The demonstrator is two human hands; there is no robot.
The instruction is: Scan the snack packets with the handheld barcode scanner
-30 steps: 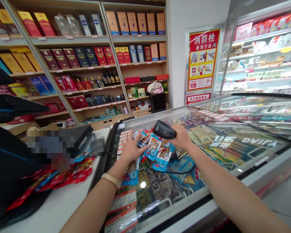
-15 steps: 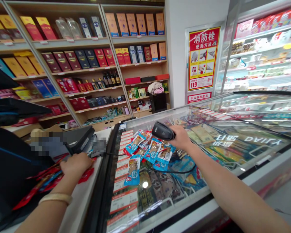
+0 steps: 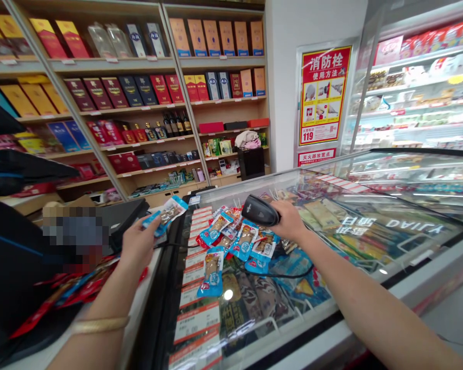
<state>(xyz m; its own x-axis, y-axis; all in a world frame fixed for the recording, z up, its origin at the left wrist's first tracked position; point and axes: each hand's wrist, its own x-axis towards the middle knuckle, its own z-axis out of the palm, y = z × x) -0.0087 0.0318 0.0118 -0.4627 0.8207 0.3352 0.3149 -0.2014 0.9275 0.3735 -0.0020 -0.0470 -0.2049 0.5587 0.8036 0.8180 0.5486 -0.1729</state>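
Barcode scanner [image 3: 259,209] fills my curled right fingers [image 3: 282,217], and my left fingers [image 3: 149,227] pinch a snack packet [image 3: 173,209] by one end, perhaps to keep its front uncovered.

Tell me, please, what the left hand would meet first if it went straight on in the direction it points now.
Most likely the wooden shelving: the left hand, with a blue packet held out in front, points forward toward it. Depth is unclear, so I cannot be certain.

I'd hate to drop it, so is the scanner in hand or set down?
In hand. The right hand is closed around the black scanner, whose head juts out from it.
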